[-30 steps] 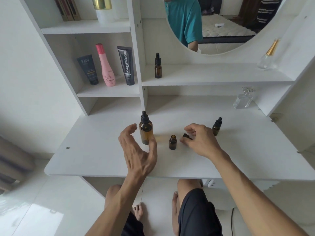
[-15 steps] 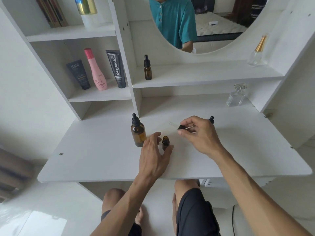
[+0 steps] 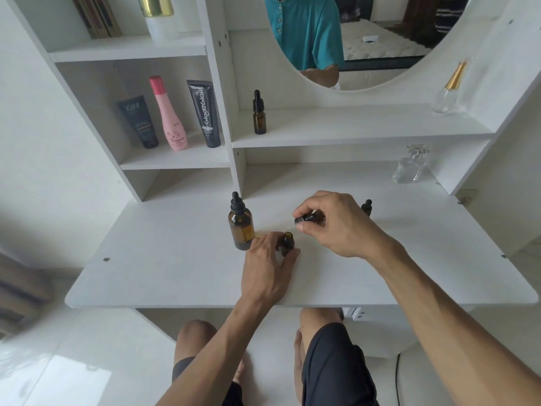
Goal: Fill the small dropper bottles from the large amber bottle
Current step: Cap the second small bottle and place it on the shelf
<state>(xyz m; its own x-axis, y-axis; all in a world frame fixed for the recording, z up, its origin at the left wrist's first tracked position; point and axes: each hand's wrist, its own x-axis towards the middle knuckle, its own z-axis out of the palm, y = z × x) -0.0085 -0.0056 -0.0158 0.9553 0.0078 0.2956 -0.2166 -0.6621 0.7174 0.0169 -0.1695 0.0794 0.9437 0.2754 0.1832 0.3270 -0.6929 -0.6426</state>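
Head view. Desk [image 3: 164, 259], white: large amber bottle [image 3: 241, 228], capped, upright, centre. Small open dropper bottle [image 3: 287, 244] just right of it, fingers of left hand [image 3: 268, 266] curled round its base. Right hand [image 3: 333, 222] above, fingers pinching black dropper cap [image 3: 306, 218]. Another capped dropper bottle [image 3: 366, 207] behind right hand; one more [image 3: 259, 114] on the shelf.

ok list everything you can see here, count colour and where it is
large amber bottle: 1, amber, black dropper cap, on desk
open small bottle: 1, amber, uncapped, by left fingers
capped small bottles: 2, amber; one on middle shelf, one behind right hand
dropper cap: 1, black, in right grip
tubes: 2, black, left shelf
pink bottle: 1, between tubes
clear glass bottles: 2, desk right, upper right shelf
left hand: at open bottle
right hand: pinches cap
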